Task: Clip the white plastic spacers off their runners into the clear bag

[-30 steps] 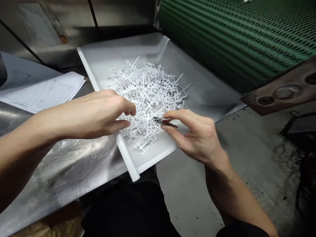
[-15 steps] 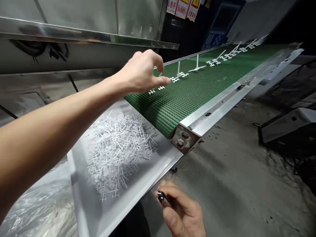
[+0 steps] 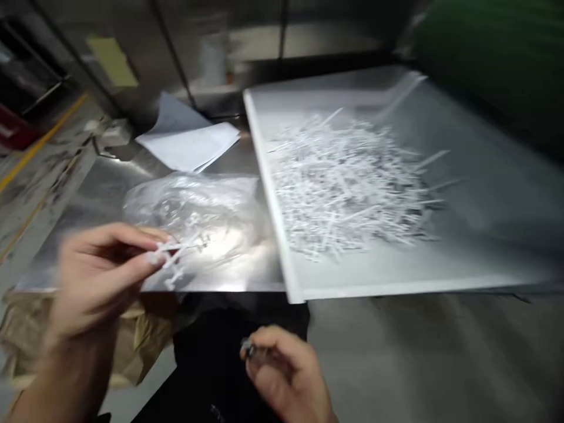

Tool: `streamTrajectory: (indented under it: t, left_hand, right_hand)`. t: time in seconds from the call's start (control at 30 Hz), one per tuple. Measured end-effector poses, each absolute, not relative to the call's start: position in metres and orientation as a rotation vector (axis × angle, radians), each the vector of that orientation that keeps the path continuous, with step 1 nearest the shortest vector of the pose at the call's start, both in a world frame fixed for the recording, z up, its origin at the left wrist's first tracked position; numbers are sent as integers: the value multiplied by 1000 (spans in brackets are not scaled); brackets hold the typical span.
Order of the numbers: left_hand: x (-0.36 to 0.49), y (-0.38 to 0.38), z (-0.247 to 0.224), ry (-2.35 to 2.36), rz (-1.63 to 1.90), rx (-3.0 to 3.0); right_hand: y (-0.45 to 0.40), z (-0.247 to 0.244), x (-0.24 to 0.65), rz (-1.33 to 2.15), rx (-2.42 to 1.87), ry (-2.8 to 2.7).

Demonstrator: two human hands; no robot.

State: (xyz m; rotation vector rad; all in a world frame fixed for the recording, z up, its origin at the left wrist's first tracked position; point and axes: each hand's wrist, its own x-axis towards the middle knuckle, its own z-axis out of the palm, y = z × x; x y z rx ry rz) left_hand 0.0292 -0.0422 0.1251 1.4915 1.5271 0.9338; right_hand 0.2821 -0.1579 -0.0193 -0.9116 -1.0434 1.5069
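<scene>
My left hand [image 3: 103,270] is closed, pinching a small white plastic sprue piece [image 3: 176,255] with short crossbars between thumb and fingers, over the metal table. Lower in the middle, my right hand [image 3: 288,373] is wrapped around a small dark metal tool that looks like nail clippers [image 3: 247,348]; only its tip shows and it is blurred. To the right of both hands, a heap of similar white plastic pieces [image 3: 348,182] lies in a pale tray [image 3: 379,276].
A clear plastic bag [image 3: 189,200] and folded white papers [image 3: 189,144] lie on the metal table [image 3: 83,200], left of the tray. Below the left hand is a brown paper bag [image 3: 145,335]. The green conveyor belt [image 3: 497,64] is blurred at upper right.
The view has swung left from the conveyor to the table. My left hand has come back from over the belt and now holds a white sprue piece. The right hand keeps its tool.
</scene>
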Motion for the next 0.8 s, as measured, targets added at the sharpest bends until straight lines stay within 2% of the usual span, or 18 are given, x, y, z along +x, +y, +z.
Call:
streamTrajectory:
  t: [0.1, 0.2, 0.37, 0.5, 0.8]
  left_hand:
    - [9, -68, 69, 1572, 1179, 1206]
    - [4, -60, 39, 1404, 1235, 1170]
    - [-2, -30, 28, 1228, 1319, 1151]
    - [-1, -18, 17, 1110, 1370, 1216]
    - [1, -19, 9, 1111, 1260, 1292]
  right_hand:
    - [-123, -12, 247, 1469, -941, -1017]
    - [-79, 2, 222, 1283, -980, -1100]
    - [-24, 19, 202, 1083, -1068, -1252]
    - [-14, 17, 210, 1042, -1286, -1314]
    - [-18, 30, 221, 1165, -1243, -1369]
